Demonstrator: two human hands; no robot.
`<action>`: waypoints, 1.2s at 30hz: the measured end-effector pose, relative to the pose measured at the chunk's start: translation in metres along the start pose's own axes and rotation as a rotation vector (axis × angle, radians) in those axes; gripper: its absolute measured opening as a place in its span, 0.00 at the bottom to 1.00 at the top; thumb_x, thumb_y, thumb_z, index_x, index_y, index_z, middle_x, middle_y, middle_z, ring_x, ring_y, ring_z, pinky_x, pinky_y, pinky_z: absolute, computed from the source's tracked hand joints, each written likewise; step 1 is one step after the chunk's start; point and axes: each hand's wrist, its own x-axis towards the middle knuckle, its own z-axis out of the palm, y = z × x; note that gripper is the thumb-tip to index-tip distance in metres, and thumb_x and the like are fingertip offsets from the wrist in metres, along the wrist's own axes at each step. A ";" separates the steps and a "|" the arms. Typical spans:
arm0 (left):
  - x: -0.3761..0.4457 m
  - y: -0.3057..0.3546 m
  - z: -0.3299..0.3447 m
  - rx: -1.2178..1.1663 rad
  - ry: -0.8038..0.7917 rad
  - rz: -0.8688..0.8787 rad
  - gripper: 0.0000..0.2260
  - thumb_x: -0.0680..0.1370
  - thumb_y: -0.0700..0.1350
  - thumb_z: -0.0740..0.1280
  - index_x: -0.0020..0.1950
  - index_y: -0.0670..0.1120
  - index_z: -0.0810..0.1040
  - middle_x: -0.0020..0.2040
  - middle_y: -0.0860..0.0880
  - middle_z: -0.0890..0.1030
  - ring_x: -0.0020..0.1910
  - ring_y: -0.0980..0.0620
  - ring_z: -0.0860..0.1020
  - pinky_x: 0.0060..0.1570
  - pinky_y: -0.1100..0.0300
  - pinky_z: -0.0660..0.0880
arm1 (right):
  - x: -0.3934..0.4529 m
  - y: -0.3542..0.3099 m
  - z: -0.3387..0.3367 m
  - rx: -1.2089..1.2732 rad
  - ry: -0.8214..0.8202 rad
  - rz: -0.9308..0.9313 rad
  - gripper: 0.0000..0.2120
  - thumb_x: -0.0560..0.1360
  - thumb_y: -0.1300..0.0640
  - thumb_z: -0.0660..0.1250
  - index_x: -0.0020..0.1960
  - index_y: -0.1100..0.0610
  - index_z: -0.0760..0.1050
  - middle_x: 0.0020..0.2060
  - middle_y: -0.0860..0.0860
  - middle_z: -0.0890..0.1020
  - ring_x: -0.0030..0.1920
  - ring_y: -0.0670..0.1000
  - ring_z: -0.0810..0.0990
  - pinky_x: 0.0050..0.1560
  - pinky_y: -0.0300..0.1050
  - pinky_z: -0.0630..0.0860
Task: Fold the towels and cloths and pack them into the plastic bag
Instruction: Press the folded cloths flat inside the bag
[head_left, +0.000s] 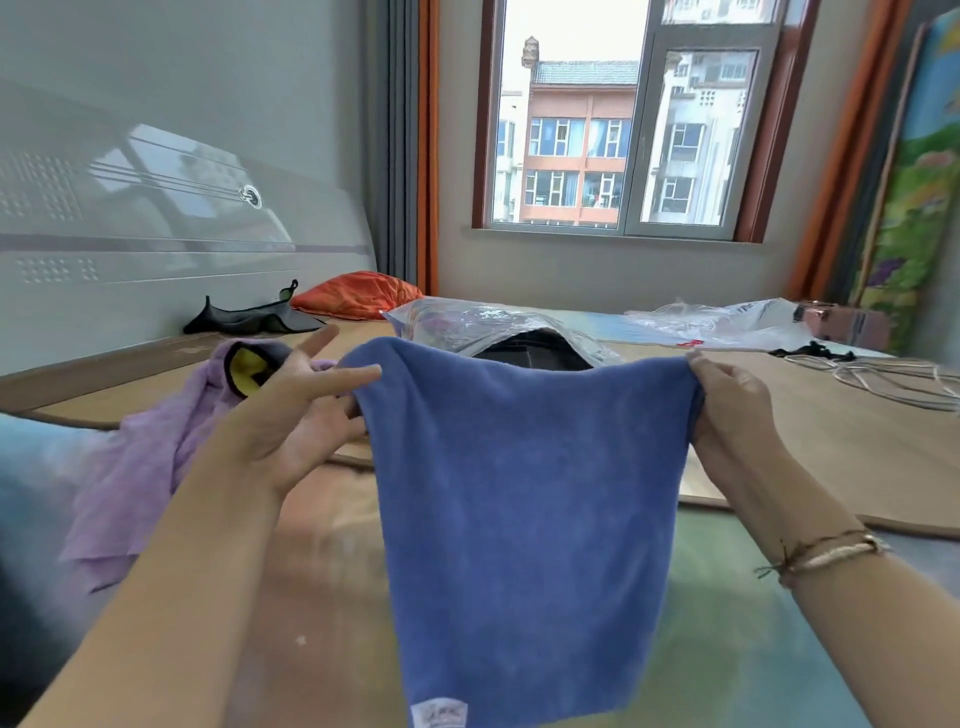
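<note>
A blue towel (519, 499) hangs in the air in front of me, held up by its two top corners. My left hand (306, 410) pinches the left corner, with the other fingers spread straight. My right hand (727, 400) grips the right corner. Behind the towel lies a clear plastic bag (467, 322) with its mouth open and dark cloth inside. A lilac cloth (150, 452) lies crumpled at the left, with a yellow and dark cloth (244, 371) on top of it.
An orange cloth (358, 296) and a dark grey cloth (249, 319) lie by the headboard. A second plastic bag (722, 325) and white cords (883, 379) lie at the right. A wooden mat (810, 447) covers the bed. The window is straight ahead.
</note>
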 end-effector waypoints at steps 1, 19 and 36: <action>0.002 -0.004 0.001 0.110 0.029 0.019 0.45 0.55 0.30 0.79 0.67 0.51 0.66 0.57 0.44 0.79 0.50 0.48 0.82 0.44 0.52 0.80 | -0.001 0.002 0.002 0.007 -0.006 -0.005 0.03 0.78 0.61 0.65 0.50 0.61 0.74 0.37 0.52 0.75 0.37 0.48 0.74 0.34 0.39 0.73; -0.003 0.011 0.023 0.508 0.183 -0.034 0.08 0.79 0.36 0.64 0.54 0.41 0.82 0.50 0.43 0.84 0.45 0.50 0.81 0.46 0.60 0.79 | 0.001 -0.022 -0.003 -0.122 -0.223 -0.137 0.27 0.68 0.78 0.51 0.51 0.55 0.79 0.40 0.57 0.79 0.40 0.52 0.76 0.41 0.40 0.74; 0.007 0.098 0.033 1.264 0.101 0.109 0.04 0.71 0.34 0.73 0.44 0.38 0.82 0.38 0.42 0.82 0.35 0.47 0.79 0.28 0.66 0.74 | 0.019 -0.096 0.032 -1.394 -0.299 -0.513 0.09 0.72 0.67 0.57 0.42 0.57 0.74 0.49 0.59 0.69 0.47 0.60 0.71 0.45 0.45 0.68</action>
